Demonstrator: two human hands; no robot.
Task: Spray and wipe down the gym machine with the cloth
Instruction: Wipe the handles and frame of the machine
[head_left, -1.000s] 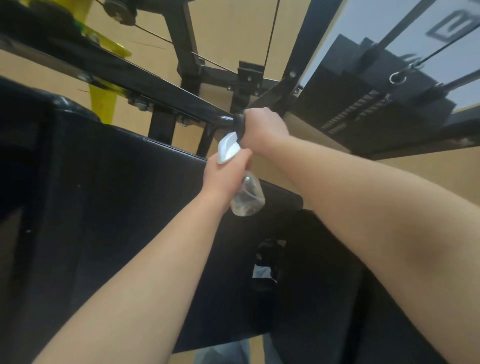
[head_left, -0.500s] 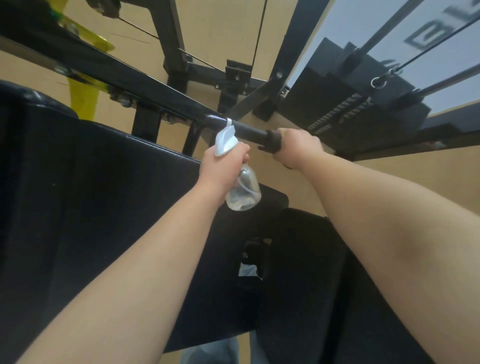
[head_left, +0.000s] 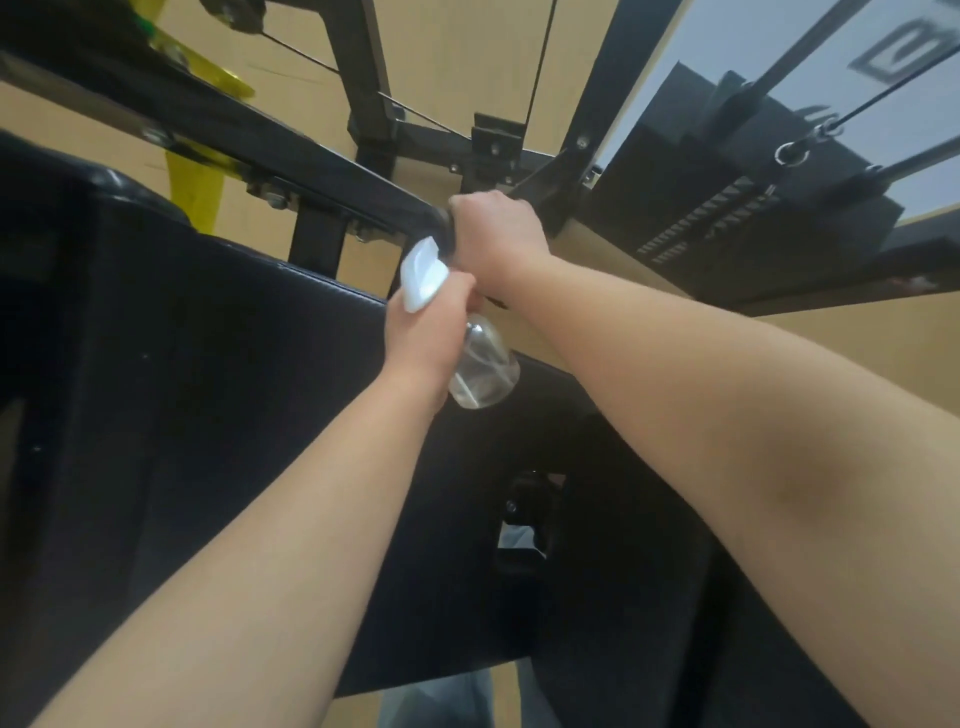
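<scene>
handle: black grip (head_left: 438, 221) at the end of the machine's arm, upper centre. Mostly hidden by the fist on it.
right hand: (head_left: 496, 234) closed tight round the handle, knuckles up. A full wrap lets the palm cover the whole grip.
cloth: not visible. Probably balled between the right palm and the handle, but I can't confirm.
left hand: (head_left: 434, 332) curled round the neck of the spray bottle, just under the right wrist and touching or nearly touching it.
spray bottle: (head_left: 483, 371) clear body hanging below the hand, white head tilted up toward the handle. Held that close, any spray should land on the grip rather than the floor.
pad: big black cushion (head_left: 208, 389) under both forearms. The person is reaching across it to get at the handle.
beam: black steel bar (head_left: 234, 135) running from upper left down into the handle, bolted along its lower edge.
yellow part: (head_left: 200, 187) behind the beam, upper left.
weight stack: (head_left: 727, 208) upper right, well apart from the hands, with cables running up from it.
step: looks like the handle wipe, with the bottle on standby for a re-spray.
progress: I'd guess the pad and beam are yet to be wiped, though neither shows if it is wet or dry.
risk: hands crowd each other, so a squeeze now could wet the right wrist instead of the grip.
</scene>
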